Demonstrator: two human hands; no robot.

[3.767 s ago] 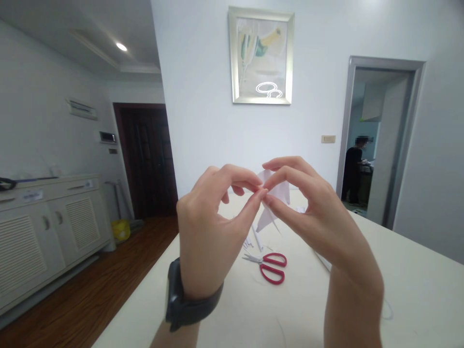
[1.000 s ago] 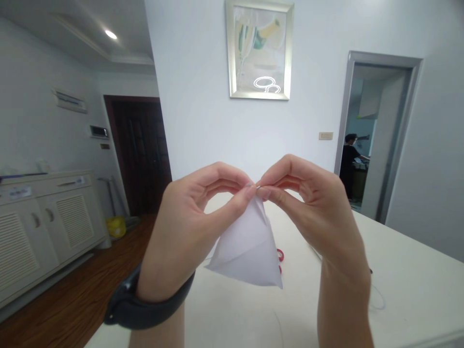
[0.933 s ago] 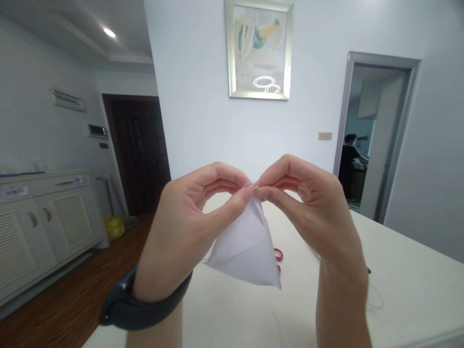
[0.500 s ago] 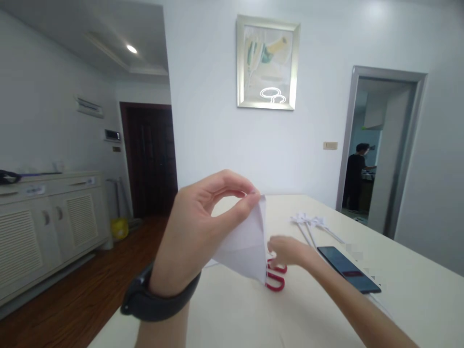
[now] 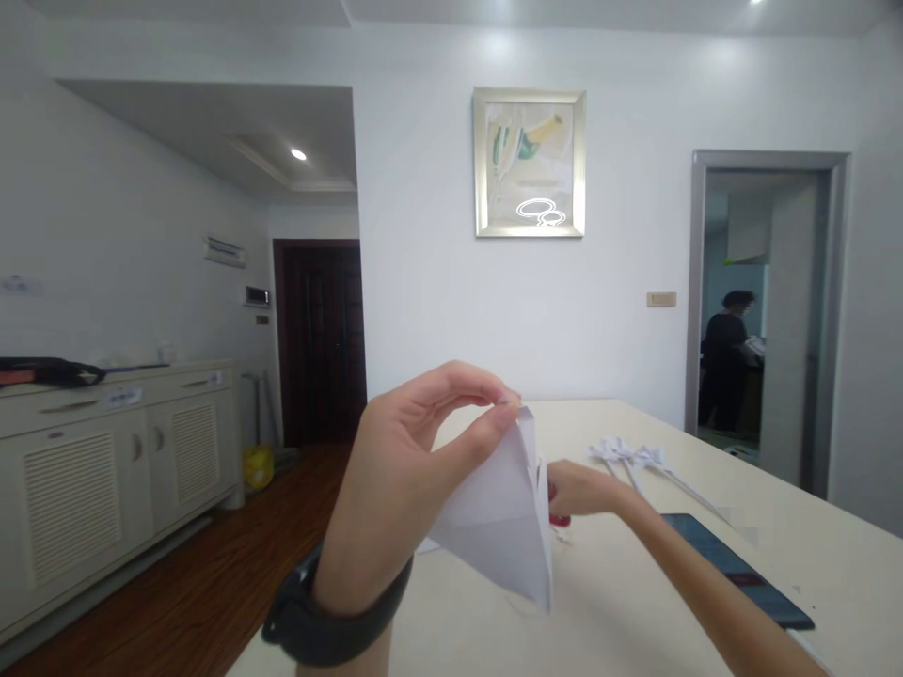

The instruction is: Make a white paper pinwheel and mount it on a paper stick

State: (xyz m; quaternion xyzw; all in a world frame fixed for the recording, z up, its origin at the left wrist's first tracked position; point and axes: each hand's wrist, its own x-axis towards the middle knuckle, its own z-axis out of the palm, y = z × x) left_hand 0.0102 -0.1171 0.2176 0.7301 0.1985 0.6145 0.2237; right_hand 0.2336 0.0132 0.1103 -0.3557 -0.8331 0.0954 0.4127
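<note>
My left hand (image 5: 416, 461), with a dark band on the wrist, is raised over the table and pinches the top corner of a folded white paper (image 5: 504, 522) that hangs down as a pointed cone. My right hand (image 5: 582, 489) reaches forward low over the cream table (image 5: 705, 602), its fingers curled on the red-handled scissors (image 5: 559, 517). The paper hides most of the scissors and my right fingertips.
A dark phone (image 5: 734, 569) lies on the table to the right. Several white folded paper pieces on thin sticks (image 5: 631, 456) lie farther back. A person (image 5: 726, 362) stands beyond the doorway at right. A white cabinet (image 5: 105, 470) lines the left wall.
My right hand let go of the paper's tip and dropped forward to the scissors on the table. My left hand kept the paper pinched. The view tilted upward.
</note>
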